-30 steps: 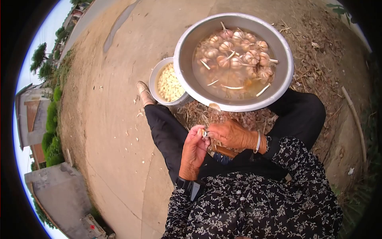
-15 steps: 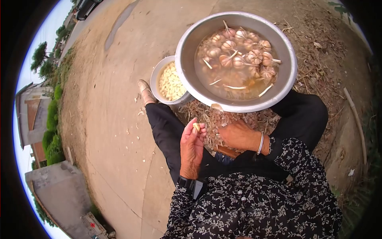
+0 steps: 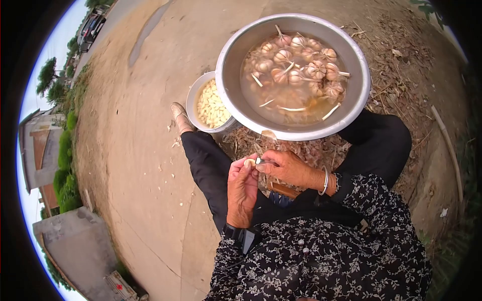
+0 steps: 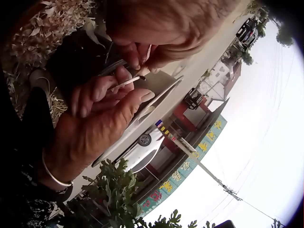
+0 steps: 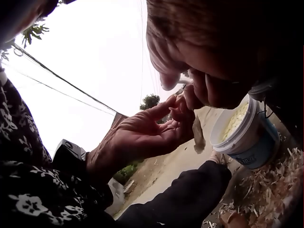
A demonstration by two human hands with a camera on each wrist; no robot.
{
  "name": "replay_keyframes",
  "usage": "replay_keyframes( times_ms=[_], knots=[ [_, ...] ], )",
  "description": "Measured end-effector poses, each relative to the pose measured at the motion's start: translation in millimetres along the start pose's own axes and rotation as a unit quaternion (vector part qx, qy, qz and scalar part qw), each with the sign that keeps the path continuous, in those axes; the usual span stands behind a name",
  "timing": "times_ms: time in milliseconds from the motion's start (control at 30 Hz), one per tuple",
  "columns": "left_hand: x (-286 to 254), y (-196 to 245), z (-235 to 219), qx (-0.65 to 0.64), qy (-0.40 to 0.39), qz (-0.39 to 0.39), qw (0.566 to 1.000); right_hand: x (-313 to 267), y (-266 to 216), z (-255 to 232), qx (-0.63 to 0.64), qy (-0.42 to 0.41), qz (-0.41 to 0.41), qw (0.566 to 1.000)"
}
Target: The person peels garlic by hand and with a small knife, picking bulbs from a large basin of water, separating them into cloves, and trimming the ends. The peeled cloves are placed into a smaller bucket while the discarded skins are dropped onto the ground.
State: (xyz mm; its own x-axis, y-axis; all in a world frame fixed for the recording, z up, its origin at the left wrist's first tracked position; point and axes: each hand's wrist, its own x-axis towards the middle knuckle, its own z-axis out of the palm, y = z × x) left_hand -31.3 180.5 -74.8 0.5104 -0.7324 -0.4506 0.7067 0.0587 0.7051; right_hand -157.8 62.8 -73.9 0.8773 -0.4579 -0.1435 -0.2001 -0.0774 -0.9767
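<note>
My left hand [image 3: 242, 193] pinches a pale garlic clove [image 3: 249, 163] between thumb and fingertips. My right hand [image 3: 288, 168] holds a small knife [image 3: 259, 161], its short blade right at the clove. In the left wrist view the thin knife [image 4: 127, 83] lies across the curled right fingers, its tip close to the left fingertips. A strip of papery skin [image 5: 198, 135] hangs beside the left fingers in the right wrist view. Beyond the hands, a large metal basin [image 3: 228, 95] holds whole garlic bulbs [image 3: 316, 69] in cloudy water.
A white bucket [image 3: 192, 103] of peeled cloves [image 3: 212, 106] stands left of the basin, near the left shoe [image 3: 181, 118]. Dry garlic skins [image 3: 321, 150] litter the ground between the legs. A stick [image 3: 447, 145] lies at the right.
The right hand drew away from the clove half a second ago, then came back left with the knife against it. The left hand keeps its pinch, and more of the pale clove shows.
</note>
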Motion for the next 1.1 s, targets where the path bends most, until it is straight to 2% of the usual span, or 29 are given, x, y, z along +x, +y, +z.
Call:
replay_keyframes(
  times_ms=[67, 133, 167, 233, 333, 467, 533, 667, 767, 867, 933, 967, 1033, 1067, 1100],
  knots=[
    [0, -1, 2, -0.023, 0.009, 0.001, 1.000, 0, -1, -1, -0.003, -0.012, 0.015, 1.000],
    [0, 0, 1, 0.001, 0.005, 0.019, 1.000, -1, -1, -2, -0.110, 0.011, -0.005, 0.994],
    [0, 0, 1, 0.001, 0.005, 0.018, 1.000, -1, 1, -1, -0.109, 0.011, -0.005, 0.994],
    [-1, 0, 3, 0.049, 0.023, 0.047, 0.997, -2, 6, 2, -0.137, 0.059, -0.023, 0.988],
    [-4, 1, 9, 0.106, 0.015, 0.065, 0.992, -2, 10, 3, -0.158, 0.050, -0.048, 0.985],
    [-5, 1, 8, 0.151, 0.030, 0.057, 0.986, -4, 4, -3, -0.194, 0.052, -0.030, 0.979],
    [-2, 0, -2, 0.136, 0.047, 0.014, 0.990, -3, 2, -7, -0.224, 0.085, -0.063, 0.969],
    [-1, 1, -6, 0.090, 0.041, 0.000, 0.995, -3, -3, -9, -0.251, 0.073, -0.095, 0.961],
    [-2, -2, -4, 0.116, 0.046, 0.023, 0.992, -7, -7, -4, -0.317, 0.033, -0.082, 0.944],
    [0, -1, -2, 0.139, 0.034, 0.019, 0.989, -6, -2, -3, -0.330, 0.030, -0.123, 0.935],
    [2, -1, -3, 0.044, 0.011, -0.049, 0.998, -5, -8, -10, -0.311, -0.017, -0.053, 0.949],
    [3, -2, -6, 0.044, 0.012, -0.049, 0.998, -4, -2, -9, -0.310, -0.018, -0.054, 0.949],
    [4, -3, -10, -0.153, -0.031, -0.162, 0.974, 1, 18, -3, -0.192, 0.051, -0.207, 0.958],
    [3, -5, -10, -0.204, -0.009, -0.176, 0.963, 3, 24, 1, -0.192, 0.051, -0.207, 0.958],
    [3, -4, -11, -0.204, -0.008, -0.175, 0.963, 5, 24, 2, 0.090, -0.011, -0.064, 0.994]
  ],
)
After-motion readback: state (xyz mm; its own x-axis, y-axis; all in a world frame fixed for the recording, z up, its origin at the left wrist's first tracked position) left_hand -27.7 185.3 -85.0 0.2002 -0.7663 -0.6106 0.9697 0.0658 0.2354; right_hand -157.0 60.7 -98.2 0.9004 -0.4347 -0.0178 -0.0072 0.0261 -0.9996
